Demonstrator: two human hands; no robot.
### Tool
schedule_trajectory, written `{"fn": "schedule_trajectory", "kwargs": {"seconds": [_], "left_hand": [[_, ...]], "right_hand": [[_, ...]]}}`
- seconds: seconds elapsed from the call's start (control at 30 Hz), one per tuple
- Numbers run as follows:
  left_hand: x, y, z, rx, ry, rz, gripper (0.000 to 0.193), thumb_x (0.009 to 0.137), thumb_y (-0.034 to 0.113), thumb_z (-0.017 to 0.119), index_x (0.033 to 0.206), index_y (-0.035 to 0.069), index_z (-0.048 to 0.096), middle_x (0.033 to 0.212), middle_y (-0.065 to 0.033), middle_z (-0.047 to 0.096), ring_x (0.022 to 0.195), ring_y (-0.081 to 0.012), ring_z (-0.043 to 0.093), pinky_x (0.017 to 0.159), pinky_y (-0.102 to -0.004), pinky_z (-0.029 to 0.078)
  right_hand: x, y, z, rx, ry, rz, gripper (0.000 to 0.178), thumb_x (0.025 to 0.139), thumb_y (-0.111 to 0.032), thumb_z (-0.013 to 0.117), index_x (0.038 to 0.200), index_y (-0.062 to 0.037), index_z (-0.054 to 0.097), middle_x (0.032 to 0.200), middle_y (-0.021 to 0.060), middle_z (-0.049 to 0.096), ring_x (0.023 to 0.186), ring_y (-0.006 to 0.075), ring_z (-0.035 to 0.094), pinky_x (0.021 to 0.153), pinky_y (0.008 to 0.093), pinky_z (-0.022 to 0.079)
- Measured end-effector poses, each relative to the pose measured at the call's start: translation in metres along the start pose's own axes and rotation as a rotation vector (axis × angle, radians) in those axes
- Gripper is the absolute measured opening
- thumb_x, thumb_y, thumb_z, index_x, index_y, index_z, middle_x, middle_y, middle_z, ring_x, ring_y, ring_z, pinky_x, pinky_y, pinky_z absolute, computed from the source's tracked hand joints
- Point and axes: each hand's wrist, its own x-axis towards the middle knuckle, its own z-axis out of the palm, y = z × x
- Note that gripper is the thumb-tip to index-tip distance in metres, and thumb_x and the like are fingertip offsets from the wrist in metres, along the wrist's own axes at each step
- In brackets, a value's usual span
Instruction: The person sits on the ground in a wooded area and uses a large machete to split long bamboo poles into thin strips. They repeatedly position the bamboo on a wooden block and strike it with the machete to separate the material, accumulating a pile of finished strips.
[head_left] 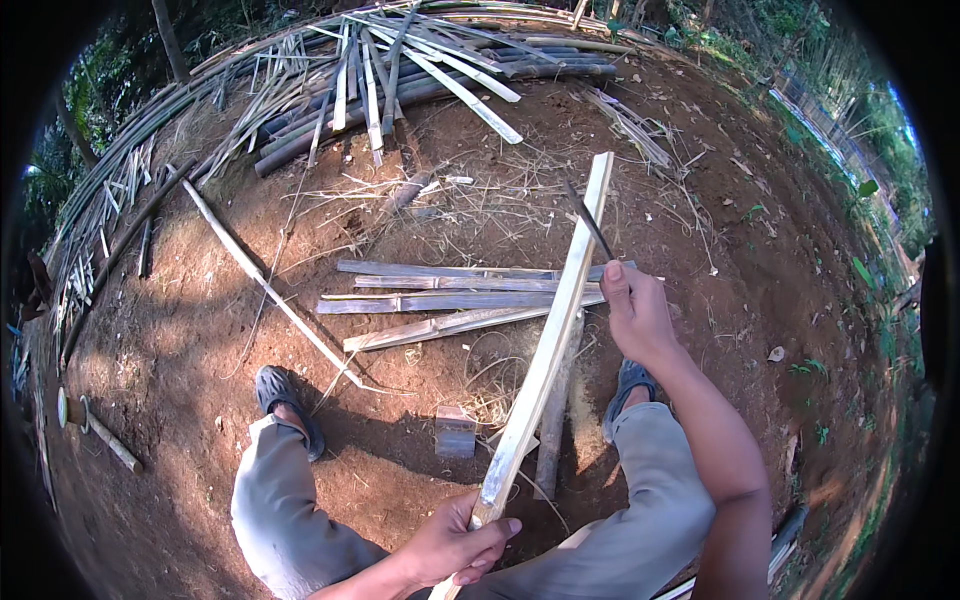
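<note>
My left hand (462, 541) is closed around the near end of a long split bamboo strip (548, 365), just above my lap. The strip slants up and away to the right, its pale inner face showing. In my right hand (637, 310) is a knife (588, 222) with a narrow dark blade; my fingers wrap its handle, which they hide. The blade points up and to the left, crossing or close beside the strip's far part; I cannot tell whether they touch. Beneath the strip, several split bamboo pieces (440, 301) lie side by side on the ground.
A large heap of bamboo poles and slats (430, 85) lies at the back. A thin pole (250, 262) slants across the ground at left. Shavings (490, 390) and a short bamboo piece (455, 432) lie between my shod feet. A round log (557, 420) lies under the strip.
</note>
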Motion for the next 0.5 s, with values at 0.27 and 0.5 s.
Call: {"fn": "schedule_trajectory", "kwargs": {"seconds": [0.27, 0.5], "left_hand": [[-0.001, 0.002, 0.012, 0.184, 0.04, 0.02, 0.014, 0.098, 0.009, 0.058, 0.095, 0.003, 0.046, 0.049, -0.0012, 0.045, 0.034, -0.0084, 0.041, 0.032, -0.0243, 0.03], [-0.009, -0.016, 0.004, 0.348, 0.114, -0.009, 0.02, 0.097, 0.014, 0.063, 0.102, 0.001, 0.048, 0.051, -0.0003, 0.047, 0.037, -0.0076, 0.044, 0.035, -0.0245, 0.033]], "right_hand": [[0.011, -0.013, -0.021, 0.843, 0.186, 0.497, 0.053, 0.098, -0.053, 0.052, 0.105, -0.0014, 0.06, 0.051, -0.0092, 0.027, 0.038, 0.0042, 0.028, 0.037, 0.0243, 0.023], [0.005, 0.031, -0.036, 0.831, 0.23, 0.444, 0.031, 0.095, -0.035, 0.066, 0.098, -0.0052, 0.06, 0.052, -0.009, 0.034, 0.039, 0.0037, 0.031, 0.038, 0.0243, 0.023]]}}
